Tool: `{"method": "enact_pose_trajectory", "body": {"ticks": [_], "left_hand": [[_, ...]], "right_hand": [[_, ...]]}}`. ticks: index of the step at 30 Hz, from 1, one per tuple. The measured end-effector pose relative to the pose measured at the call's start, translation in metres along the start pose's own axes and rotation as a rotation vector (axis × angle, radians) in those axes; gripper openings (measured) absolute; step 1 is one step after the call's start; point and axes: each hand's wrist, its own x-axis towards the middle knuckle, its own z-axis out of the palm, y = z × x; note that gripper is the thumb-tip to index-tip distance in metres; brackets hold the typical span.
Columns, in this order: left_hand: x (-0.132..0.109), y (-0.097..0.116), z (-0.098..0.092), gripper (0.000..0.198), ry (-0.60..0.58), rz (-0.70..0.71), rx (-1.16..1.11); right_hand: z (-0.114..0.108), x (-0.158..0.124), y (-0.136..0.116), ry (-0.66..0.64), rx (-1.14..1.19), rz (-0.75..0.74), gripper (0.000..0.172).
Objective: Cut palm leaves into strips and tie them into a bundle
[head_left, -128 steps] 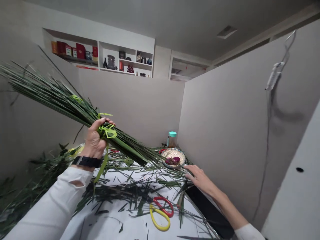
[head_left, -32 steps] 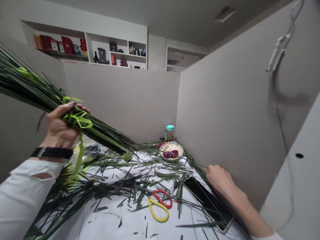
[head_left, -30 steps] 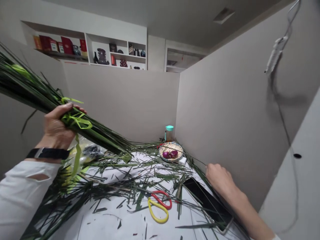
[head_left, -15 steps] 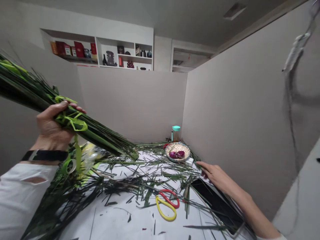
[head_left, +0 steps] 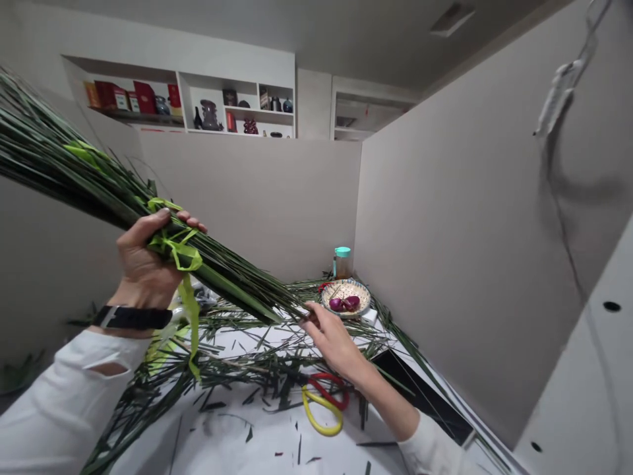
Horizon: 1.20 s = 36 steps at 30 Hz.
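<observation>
My left hand [head_left: 153,254] is wrapped round a thick bundle of long green leaves [head_left: 232,270], tied with bright yellow-green ribbon [head_left: 185,254] beside my fingers. The bundle slants from the upper left down to the middle. At its lower right tip is my right hand [head_left: 331,336], fingers closed together against the stem ends; exactly what they pinch is too small to tell. Below lie scissors [head_left: 324,415] with one red and one yellow handle, their blades hidden under leaf scraps [head_left: 247,369].
A patterned bowl [head_left: 364,300] holds purple onions [head_left: 344,303], with a teal-lidded jar [head_left: 343,264] behind it. A dark tablet-like device [head_left: 425,402] lies at the right under stray leaves. Grey partitions [head_left: 257,198] enclose the white table [head_left: 222,448].
My left hand has moved right with the bundle. My right hand has come left from beside the dark device to the bundle's tip.
</observation>
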Motion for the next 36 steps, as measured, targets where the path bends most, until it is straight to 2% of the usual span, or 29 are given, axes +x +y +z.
{"method": "enact_pose_trajectory", "body": {"ticks": [3, 8, 12, 19, 21, 24, 27, 32, 36], "left_hand": [[0.0, 0.0, -0.002, 0.009, -0.001, 0.0, -0.007], [0.001, -0.005, -0.001, 0.005, 0.011, -0.003, -0.043], [0.001, -0.007, -0.003, 0.005, 0.039, -0.019, -0.06], [0.003, -0.005, -0.01, 0.006, 0.065, -0.032, -0.065], [0.003, -0.004, -0.011, 0.006, 0.057, -0.034, -0.073], [0.003, -0.005, -0.011, 0.006, 0.049, -0.038, -0.076], [0.005, -0.007, -0.013, 0.005, 0.052, -0.041, -0.067], [0.009, -0.012, -0.018, 0.015, 0.097, -0.028, -0.046], [0.012, -0.014, -0.018, 0.023, 0.123, -0.046, -0.051]], "right_hand": [[-0.004, 0.003, 0.006, 0.029, 0.005, -0.003, 0.024], [-0.003, 0.004, 0.01, -0.045, 0.024, -0.042, 0.016], [-0.001, 0.001, 0.008, -0.053, 0.03, -0.061, 0.016], [-0.024, 0.008, 0.01, 0.149, -0.013, -0.054, 0.023], [-0.027, 0.012, 0.013, 0.083, 0.017, -0.044, 0.033], [-0.024, 0.012, 0.015, -0.097, 0.078, -0.037, 0.033], [-0.02, 0.005, 0.012, -0.132, 0.096, -0.028, 0.042], [-0.016, -0.003, 0.001, -0.042, 0.011, -0.06, 0.035], [-0.008, 0.0, 0.003, 0.021, -0.038, -0.095, 0.006]]}}
